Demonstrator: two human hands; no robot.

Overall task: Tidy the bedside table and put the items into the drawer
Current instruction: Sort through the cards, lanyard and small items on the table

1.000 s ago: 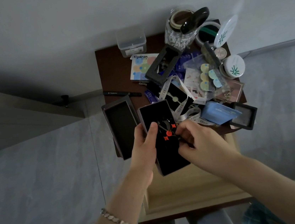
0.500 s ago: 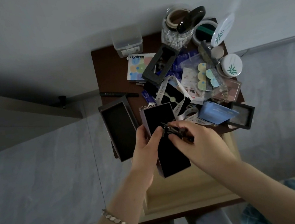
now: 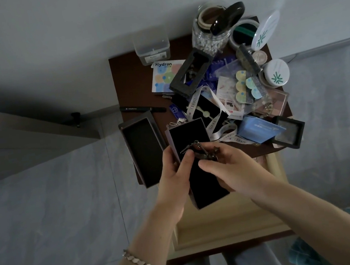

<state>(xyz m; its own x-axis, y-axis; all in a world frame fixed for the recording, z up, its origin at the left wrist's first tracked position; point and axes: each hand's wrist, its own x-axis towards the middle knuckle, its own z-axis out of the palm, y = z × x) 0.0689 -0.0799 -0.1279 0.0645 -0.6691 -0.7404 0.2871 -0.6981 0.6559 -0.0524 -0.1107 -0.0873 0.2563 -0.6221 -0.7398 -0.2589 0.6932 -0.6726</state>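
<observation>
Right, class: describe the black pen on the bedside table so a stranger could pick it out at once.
Find the dark brown wooden bedside table against the pale wall. On its left side, nearer you than the clear plastic lidded box, lies the slim black pen. Nothing else there is a thin stick with small white lettering.

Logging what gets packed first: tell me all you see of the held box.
The box is long, shallow, rectangular, with purplish outer walls and black, soft-looking lining. Open, no lid on, it is held tilted over the open drawer, far end at the front edge of the table. The left hand grips its left side; the right hand pinches a dark metal trinket above it.
</observation>
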